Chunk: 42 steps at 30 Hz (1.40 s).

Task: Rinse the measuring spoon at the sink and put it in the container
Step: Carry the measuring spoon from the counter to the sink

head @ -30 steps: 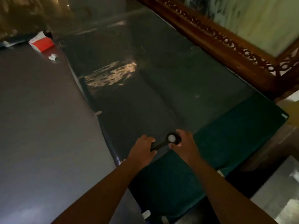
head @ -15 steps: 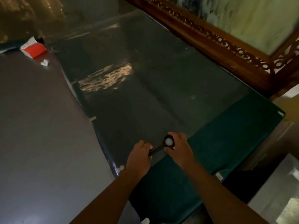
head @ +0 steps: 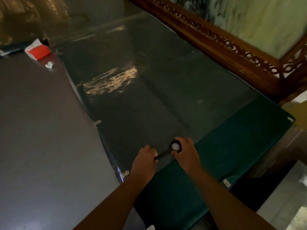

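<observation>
A dark measuring spoon [head: 166, 152] with something pale and round in its bowl is held between both hands, low in the middle of the view. My left hand [head: 145, 161] is closed on the handle end. My right hand [head: 186, 153] grips the bowl end with fingers around its rim. The spoon hovers above the near part of a dark glossy table top [head: 149, 105], where a green cloth [head: 232, 146] begins. No sink or container is in sight.
A red and white carton [head: 37, 51] and a small white scrap [head: 49, 65] lie at the far left. A carved wooden frame [head: 224, 45] runs along the table's right side. A grey surface [head: 41, 138] fills the left.
Both hands with the spoon have stayed together in almost the same spot. The view has shifted slightly, so the carton sits a little further left than one second ago.
</observation>
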Motion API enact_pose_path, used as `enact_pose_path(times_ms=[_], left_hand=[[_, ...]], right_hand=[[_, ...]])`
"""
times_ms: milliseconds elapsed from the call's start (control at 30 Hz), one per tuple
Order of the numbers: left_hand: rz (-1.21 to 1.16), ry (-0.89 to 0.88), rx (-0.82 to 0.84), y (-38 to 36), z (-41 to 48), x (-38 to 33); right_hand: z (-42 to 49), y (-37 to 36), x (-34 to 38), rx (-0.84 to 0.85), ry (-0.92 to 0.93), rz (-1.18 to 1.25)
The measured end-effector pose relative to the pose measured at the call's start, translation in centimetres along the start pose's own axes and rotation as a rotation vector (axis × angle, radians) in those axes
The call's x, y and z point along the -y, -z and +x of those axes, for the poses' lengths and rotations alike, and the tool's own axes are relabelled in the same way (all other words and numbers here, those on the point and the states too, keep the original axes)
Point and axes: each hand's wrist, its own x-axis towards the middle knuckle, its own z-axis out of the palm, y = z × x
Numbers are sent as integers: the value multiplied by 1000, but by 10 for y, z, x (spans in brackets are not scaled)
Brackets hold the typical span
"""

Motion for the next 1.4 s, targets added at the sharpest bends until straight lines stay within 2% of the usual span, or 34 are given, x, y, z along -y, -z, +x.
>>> enact_pose_path(times_ms=[367,533,767,1133,1400], left_hand=[[-94,32,-54,27,-23,-6],[-118,21,-56,51,-50,-23],[-143,-62,-124,87,-100,-67],[-175,-225,-170,108,-194,-133],[-183,-352,-185,109,-244,-163]], right_hand=[[-28,20,18,-17,-16,114],[-61,38,28,-88,35,147],[-130,87,46,-207,111,195],[-246,148,39,-258,26,360],[-314,163,22,-350,54,479]])
